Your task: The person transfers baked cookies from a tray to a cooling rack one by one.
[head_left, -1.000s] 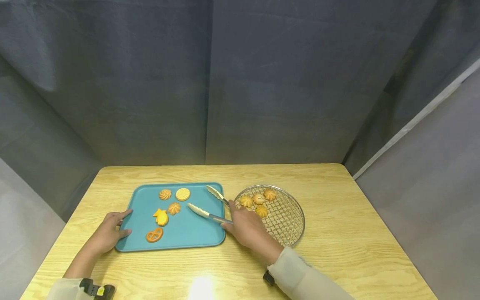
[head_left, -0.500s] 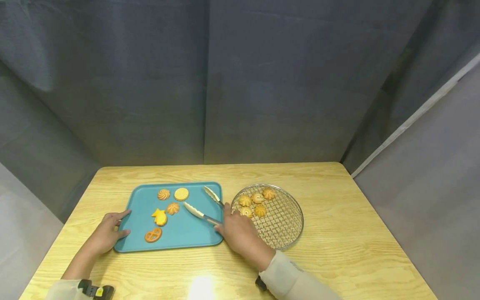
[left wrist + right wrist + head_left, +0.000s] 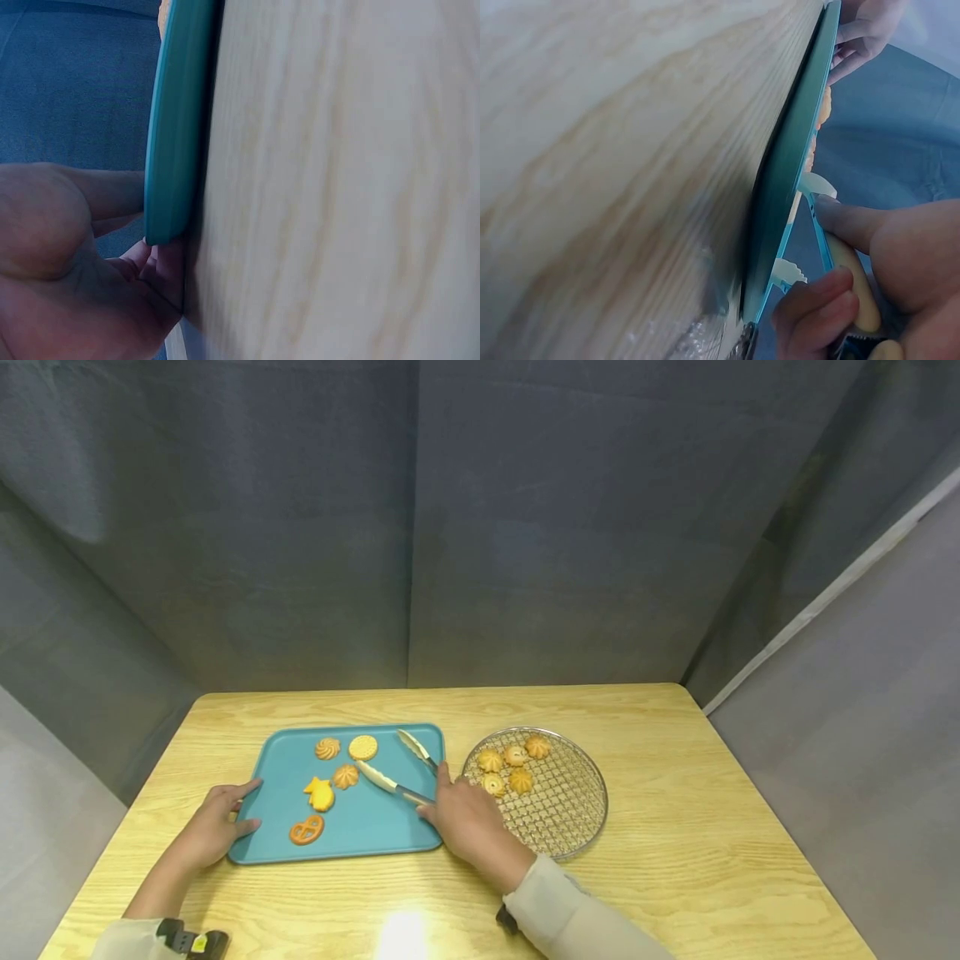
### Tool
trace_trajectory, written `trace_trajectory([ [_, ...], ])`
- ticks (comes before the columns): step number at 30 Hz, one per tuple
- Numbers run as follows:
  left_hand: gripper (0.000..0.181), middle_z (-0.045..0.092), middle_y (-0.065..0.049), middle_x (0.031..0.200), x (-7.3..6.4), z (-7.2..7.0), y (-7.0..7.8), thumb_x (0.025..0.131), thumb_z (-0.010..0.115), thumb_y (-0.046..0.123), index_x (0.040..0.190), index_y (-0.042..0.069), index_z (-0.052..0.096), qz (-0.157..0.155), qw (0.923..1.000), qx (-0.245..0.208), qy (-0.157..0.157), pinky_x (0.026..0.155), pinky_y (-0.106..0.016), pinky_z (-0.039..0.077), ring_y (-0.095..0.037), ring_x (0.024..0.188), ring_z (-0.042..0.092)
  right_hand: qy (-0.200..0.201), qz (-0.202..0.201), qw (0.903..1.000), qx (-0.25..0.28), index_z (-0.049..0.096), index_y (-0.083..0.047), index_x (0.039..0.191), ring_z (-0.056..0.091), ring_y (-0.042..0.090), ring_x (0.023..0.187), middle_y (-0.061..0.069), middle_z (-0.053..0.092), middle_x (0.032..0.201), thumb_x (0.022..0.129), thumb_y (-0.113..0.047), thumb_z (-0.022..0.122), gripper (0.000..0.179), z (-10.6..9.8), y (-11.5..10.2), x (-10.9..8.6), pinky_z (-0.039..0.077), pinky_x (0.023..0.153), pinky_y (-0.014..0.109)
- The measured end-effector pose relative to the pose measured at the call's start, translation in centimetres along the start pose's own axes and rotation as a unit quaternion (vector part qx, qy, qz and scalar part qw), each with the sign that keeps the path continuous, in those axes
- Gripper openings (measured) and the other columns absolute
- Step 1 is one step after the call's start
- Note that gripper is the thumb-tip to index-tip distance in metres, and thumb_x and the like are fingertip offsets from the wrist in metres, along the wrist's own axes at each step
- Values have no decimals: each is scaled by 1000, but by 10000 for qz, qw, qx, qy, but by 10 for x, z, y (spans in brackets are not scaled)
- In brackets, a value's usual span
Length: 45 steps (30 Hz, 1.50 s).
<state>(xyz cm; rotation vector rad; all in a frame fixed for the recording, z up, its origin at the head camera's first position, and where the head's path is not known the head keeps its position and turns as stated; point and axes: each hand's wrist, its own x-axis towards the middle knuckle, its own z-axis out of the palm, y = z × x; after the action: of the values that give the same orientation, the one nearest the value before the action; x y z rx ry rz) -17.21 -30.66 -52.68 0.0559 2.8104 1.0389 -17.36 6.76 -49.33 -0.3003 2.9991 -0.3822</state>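
Observation:
In the head view my left hand holds the left edge of a blue-green tray, thumb and forefinger over its rim. On the tray lie a swirl cookie, a round pale cookie, a flower-shaped cookie, a yellow fish-shaped cookie and a pretzel. My right hand grips tongs with cream tips, spread apart over the tray's right half. One tip is close beside the flower-shaped cookie; nothing is between the tips. The right wrist view shows fingers curled round the tongs' handle.
Right of the tray stands a round wire-mesh rack with several cookies on its left part, partly behind my right hand. Both rest on a wooden table. Grey curtains hang behind and at the sides.
My right hand has moved left with the tongs, bringing their tips closer to the flower-shaped cookie. Another cookie on the rack has come into view. My left hand stays on the tray.

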Motion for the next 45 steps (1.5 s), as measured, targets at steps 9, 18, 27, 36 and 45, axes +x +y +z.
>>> trace_trajectory([
  [9, 66, 32, -38, 140, -1, -1, 2, 97, 64, -3, 154, -11, 33, -33, 10000, 3, -8, 94, -61, 52, -56, 123, 44, -47, 118, 9999, -68, 35, -9, 161, 65, 30, 78, 19, 68, 114, 95, -58, 65, 87, 1, -6, 6, 56, 62, 38],
  [18, 65, 32, -37, 140, -1, 1, 1, 97, 64, -4, 154, -11, 34, -24, 10000, -26, -5, 95, -62, 51, -56, 123, 43, -27, 84, 10000, -2, 35, -11, 161, 65, 30, 82, 17, 69, 115, 96, -57, 65, 85, 4, -11, 12, 56, 66, 39],
  [27, 65, 32, -38, 141, -1, 0, 2, 97, 64, -3, 155, -11, 33, -47, 10000, 0, -15, 96, -63, 50, -56, 124, 43, 178, -86, 9996, -205, 43, -18, 158, 60, 26, 65, 15, 72, 111, 96, -55, 65, 75, 5, -13, 15, 47, 47, 33],
  [36, 65, 32, -39, 141, 0, -2, 4, 97, 63, -3, 154, -11, 33, -53, 10000, 51, -3, 95, -63, 51, -56, 123, 44, 360, -263, 9988, -214, 47, -20, 157, 59, 26, 64, 13, 72, 109, 96, -54, 66, 71, 5, -8, 15, 47, 49, 33],
  [45, 65, 31, -39, 142, -1, -1, 4, 97, 63, -3, 154, -11, 33, -41, 10000, 35, -17, 96, -63, 50, -56, 123, 43, 368, -446, 9979, -290, 46, -18, 157, 63, 24, 69, 12, 72, 108, 97, -53, 66, 72, 3, 0, 10, 49, 50, 31],
])
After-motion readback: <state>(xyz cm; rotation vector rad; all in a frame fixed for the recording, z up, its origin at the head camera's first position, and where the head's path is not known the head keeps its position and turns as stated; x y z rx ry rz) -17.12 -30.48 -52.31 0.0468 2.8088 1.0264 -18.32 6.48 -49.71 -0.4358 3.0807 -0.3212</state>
